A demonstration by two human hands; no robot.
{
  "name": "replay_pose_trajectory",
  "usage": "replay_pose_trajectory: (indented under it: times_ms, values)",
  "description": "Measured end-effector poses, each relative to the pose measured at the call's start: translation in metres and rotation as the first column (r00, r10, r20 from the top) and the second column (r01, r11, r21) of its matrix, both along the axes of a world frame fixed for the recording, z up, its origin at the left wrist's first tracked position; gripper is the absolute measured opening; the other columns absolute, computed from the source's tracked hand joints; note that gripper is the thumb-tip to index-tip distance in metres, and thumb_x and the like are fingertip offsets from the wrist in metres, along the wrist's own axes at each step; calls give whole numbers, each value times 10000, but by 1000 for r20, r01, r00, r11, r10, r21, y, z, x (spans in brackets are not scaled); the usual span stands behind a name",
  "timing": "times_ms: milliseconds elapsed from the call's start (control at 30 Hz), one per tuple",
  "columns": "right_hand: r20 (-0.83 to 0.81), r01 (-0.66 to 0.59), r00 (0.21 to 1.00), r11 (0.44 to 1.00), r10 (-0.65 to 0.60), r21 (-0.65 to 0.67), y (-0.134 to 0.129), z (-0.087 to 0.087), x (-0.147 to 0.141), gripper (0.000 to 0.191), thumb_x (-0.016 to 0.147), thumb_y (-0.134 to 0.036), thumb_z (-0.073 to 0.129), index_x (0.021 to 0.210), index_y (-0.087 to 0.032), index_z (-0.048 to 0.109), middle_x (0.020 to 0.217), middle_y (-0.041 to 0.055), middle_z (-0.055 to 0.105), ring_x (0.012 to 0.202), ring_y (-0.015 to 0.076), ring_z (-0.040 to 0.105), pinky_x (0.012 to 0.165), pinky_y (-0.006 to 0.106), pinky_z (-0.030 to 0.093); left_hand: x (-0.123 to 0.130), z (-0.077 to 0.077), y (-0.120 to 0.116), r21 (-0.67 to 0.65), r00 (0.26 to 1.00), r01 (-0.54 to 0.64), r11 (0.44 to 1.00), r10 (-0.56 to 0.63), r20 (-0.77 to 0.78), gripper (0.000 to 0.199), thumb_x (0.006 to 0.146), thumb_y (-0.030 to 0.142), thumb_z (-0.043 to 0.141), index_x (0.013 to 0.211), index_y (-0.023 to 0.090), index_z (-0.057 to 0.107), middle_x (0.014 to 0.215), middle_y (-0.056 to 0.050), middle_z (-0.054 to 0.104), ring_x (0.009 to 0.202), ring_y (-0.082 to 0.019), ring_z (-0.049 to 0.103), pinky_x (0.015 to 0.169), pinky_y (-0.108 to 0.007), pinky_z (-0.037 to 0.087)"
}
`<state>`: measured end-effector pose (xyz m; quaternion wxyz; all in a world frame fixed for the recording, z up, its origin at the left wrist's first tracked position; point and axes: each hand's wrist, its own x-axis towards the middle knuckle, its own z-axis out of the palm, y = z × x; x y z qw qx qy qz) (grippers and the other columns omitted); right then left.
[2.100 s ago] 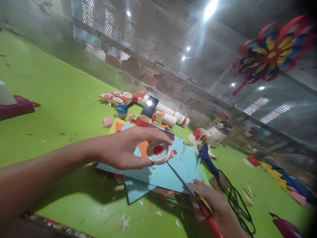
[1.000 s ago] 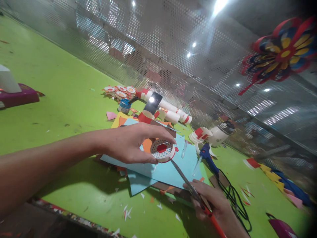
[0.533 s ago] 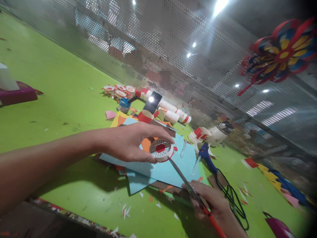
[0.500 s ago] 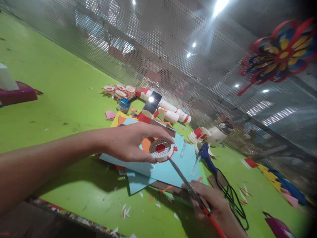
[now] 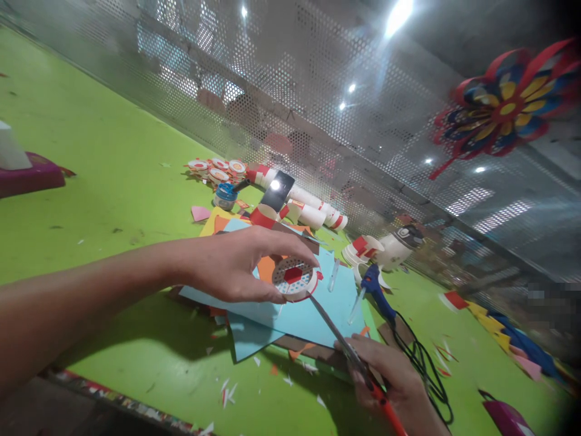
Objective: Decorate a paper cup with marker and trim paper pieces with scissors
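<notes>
The person's left hand (image 5: 240,266) holds a shallow round piece (image 5: 295,277) over a stack of coloured paper, thumb at about seven o'clock on its rim and forefinger curving over to two o'clock. The piece is tilted, so its circle reads as an oval. At its middle sits a flat red hexagon; around that, a white face carries rows of small blue dots, shaded to grey toward eleven o'clock. Thin lines run from the hexagon toward the edge, and a plain white wall stands up around it, brightest at four o'clock.

The right hand (image 5: 385,369), at about five o'clock from the piece, grips red-handled scissors (image 5: 336,333), its fingers closed narrowly about them. The blades lie nearly together and end at the rim near four o'clock; whether they touch it cannot be told.

A light-blue sheet (image 5: 254,339) lies below, a blue glue gun (image 5: 373,281) rests at three o'clock, and decorated discs (image 5: 218,172) are heaped toward ten.
</notes>
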<state>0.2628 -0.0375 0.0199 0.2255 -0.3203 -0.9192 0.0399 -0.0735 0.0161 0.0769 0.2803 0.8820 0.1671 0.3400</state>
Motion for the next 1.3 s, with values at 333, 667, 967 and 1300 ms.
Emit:
replay_pose_trajectory:
  times_ms: [333, 667, 967, 1300]
  values:
    - [26, 32, 999, 999, -31, -44, 2, -6, 11, 251, 885, -211, 494, 1004, -247, 712, 612, 9, 674, 505, 156, 635, 535, 220, 523, 0, -2, 1, 21, 999, -37, 999, 37, 18, 355, 852, 256, 597, 1186, 136, 611, 1076, -99, 676, 916, -193, 631, 824, -317, 515]
    - [40, 119, 992, 990, -116, -74, 1, -5, 3, 379, 744, -100, 554, 1083, -238, 656, 862, 31, 736, 760, 201, 693, 783, 307, 542, 0, -8, 6, 17, 991, -127, 992, 128, -43, 365, 792, 220, 661, 1150, 158, 622, 1044, -76, 663, 886, -184, 609, 807, -310, 504]
    - [28, 211, 977, 938, -211, -276, -7, 6, -4, 208, 790, -178, 533, 952, -212, 659, 744, 25, 661, 657, 174, 597, 618, 263, 501, 7, -18, 11, -123, 973, -218, 968, 225, 49, 356, 799, 328, 671, 1106, 165, 595, 984, -52, 649, 880, -181, 630, 803, -318, 536]
    - [-7, 262, 963, 937, -271, -232, -8, -3, -20, 373, 757, -94, 473, 1082, -203, 622, 900, 45, 677, 773, 183, 610, 681, 270, 486, 16, -29, 8, -164, 949, -247, 955, 273, 158, 504, 791, 282, 701, 1266, 247, 536, 1227, -67, 573, 1098, -210, 595, 949, -371, 539]
